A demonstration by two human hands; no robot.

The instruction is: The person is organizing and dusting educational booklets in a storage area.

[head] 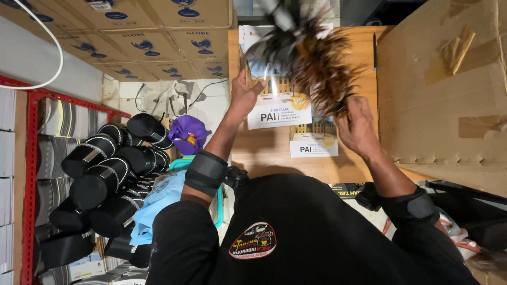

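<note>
Starting far to the left of the wooden table (364, 63), a red metal rack (31, 158) is seen, with flat stacks kept inside it. Next to the rack, still left of the table, a heap of black round caps (105, 174) is piled up. A purple bundle (188, 134) and a light blue cloth (161, 198) are found just left of the table's edge. Brown cardboard boxes (158, 37) are stacked above them.

On the table, a thin book (279, 103) is held by the left hand (244, 97). The thumb is pressed on the book's left edge, and the other fingers are hidden behind it. A second book of the same kind (314, 140) is laid under it, on the table.

Over the books, a feather duster (311, 58) of brown and grey feathers is held up by the right hand (359, 129). The fingers are curled tight around its lower end. Right of the table, a big cardboard box (443, 89) is stood.
</note>
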